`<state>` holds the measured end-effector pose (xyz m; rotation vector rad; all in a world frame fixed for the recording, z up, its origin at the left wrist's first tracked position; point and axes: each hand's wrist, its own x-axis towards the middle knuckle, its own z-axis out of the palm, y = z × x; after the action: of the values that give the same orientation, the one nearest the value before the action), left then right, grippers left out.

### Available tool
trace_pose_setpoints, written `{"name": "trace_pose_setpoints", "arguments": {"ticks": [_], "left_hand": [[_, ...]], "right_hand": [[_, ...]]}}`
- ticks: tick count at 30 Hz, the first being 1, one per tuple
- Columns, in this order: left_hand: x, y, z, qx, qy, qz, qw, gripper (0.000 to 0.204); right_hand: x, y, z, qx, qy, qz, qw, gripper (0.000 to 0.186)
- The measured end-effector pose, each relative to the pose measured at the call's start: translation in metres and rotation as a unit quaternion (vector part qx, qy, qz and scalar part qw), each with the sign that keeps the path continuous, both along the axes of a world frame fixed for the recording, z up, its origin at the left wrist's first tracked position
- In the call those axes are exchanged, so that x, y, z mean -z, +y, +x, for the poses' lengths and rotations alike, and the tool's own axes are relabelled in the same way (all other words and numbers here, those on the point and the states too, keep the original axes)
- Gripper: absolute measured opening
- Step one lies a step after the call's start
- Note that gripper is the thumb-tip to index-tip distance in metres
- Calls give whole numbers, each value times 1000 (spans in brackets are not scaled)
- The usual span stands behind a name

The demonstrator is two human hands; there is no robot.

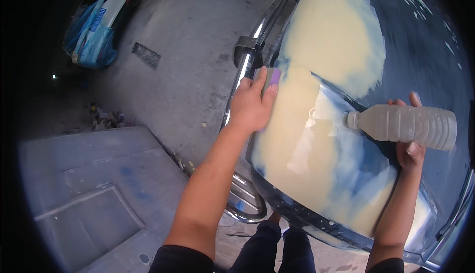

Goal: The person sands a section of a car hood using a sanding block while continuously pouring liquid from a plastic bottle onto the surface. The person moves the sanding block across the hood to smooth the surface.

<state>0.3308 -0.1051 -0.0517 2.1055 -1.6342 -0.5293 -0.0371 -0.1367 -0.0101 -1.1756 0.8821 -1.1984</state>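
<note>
My left hand [251, 106] is closed on a small grey and purple sanding block [275, 77] at the left edge of a dark car panel. Broad patches of cream-coloured filler [341, 38] cover much of that panel, with bluish smears along their borders. In my right hand [411, 155] lies a clear ribbed plastic bottle [391, 123] with cloudy contents. It is tipped on its side, neck pointing left over the panel. A shiny wet streak [304, 149] runs down the filler to the left of the bottle's neck.
Along the panel's left side runs a chrome rail [243, 82] with a dark bracket. A chrome step [247, 201] sticks out near my legs. At lower left lies a grey panel [99, 159]. Farther off stands a car part wrapped in blue plastic [101, 30] on the concrete floor [193, 25].
</note>
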Motion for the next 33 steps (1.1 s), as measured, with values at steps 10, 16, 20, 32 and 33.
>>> {"name": "trace_pose_setpoints", "arguments": {"ticks": [10, 16, 20, 32, 33], "left_hand": [[-5, 127, -37, 118, -86, -51, 988, 60], [0, -21, -3, -20, -27, 9, 999, 56], [-8, 30, -24, 36, -37, 1, 999, 59], [-9, -7, -19, -21, -65, 8, 998, 56], [-13, -2, -25, -12, -56, 12, 998, 56]], "right_hand": [[-5, 3, -12, -5, -5, 16, 1000, 114], [-7, 2, 6, -18, -17, 5, 1000, 113], [-4, 0, -4, -16, -19, 2, 1000, 111], [-13, 1, 8, -11, -38, 9, 999, 110], [-13, 2, 6, -13, -37, 11, 999, 109]]}}
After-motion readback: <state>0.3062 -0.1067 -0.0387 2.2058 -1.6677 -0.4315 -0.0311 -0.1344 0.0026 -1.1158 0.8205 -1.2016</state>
